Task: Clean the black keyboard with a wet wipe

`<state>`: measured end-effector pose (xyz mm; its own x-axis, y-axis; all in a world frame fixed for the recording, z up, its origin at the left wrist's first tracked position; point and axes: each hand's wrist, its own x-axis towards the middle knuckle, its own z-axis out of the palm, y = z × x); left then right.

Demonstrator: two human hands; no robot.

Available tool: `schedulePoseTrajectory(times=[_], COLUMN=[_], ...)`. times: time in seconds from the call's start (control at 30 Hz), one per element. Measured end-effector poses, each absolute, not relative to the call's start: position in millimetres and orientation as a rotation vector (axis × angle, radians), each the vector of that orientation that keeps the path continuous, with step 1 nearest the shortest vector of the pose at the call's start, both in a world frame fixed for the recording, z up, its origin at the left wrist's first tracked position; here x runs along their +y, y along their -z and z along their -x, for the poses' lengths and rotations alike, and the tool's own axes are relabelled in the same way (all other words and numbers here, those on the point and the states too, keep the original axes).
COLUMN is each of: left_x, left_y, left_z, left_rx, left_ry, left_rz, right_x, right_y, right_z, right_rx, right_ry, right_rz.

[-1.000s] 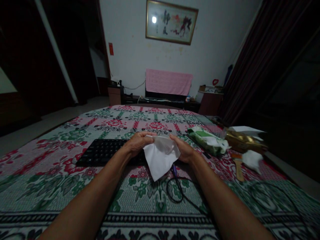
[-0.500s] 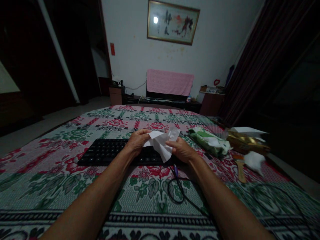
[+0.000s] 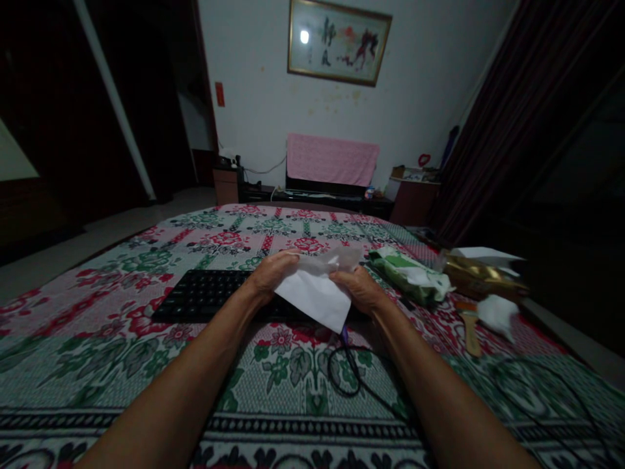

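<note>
A white tissue [image 3: 315, 293] is stretched between my two hands above a black keyboard [image 3: 208, 293]. My left hand [image 3: 272, 273] pinches its left edge, and my right hand [image 3: 359, 286] grips the right side with the thumb on top. The tissue and hands cover the keyboard's right part; its left keys show. From under the tissue's lower corner comes a black cable [image 3: 356, 378] with a purple connector [image 3: 344, 334], looped on the cloth.
On the right lie a green tissue pack [image 3: 407, 277], a wooden-handled brush [image 3: 471, 331], a crumpled white tissue [image 3: 497, 314] and a gold box [image 3: 476, 277]. A floral tablecloth [image 3: 161, 384] covers the table. A pink towel [image 3: 332, 159] hangs beyond.
The tissue has gone from bunched and folded to spread wider, its lower corner now hanging over the purple connector. My right hand has shifted slightly to the right.
</note>
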<state>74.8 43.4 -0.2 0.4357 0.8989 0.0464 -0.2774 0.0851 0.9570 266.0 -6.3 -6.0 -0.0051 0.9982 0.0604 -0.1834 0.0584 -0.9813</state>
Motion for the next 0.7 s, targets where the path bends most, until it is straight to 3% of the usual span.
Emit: schedulePoseTrajectory(times=[0.37, 0.7], left_x=[40.3, 37.8], left_y=[0.8, -6.3], left_z=[-73.3, -79.5], left_rx=[0.692, 0.835], left_ry=[-0.874, -1.226], left_rz=[-1.175, -1.113], right_x=[-4.9, 2.0], right_y=[5.0, 5.1], right_z=[-264.4, -267.8], right_rx=[-1.073, -0.88], right_ry=[-1.161, -1.131], right_rz=[1.022, 1.009])
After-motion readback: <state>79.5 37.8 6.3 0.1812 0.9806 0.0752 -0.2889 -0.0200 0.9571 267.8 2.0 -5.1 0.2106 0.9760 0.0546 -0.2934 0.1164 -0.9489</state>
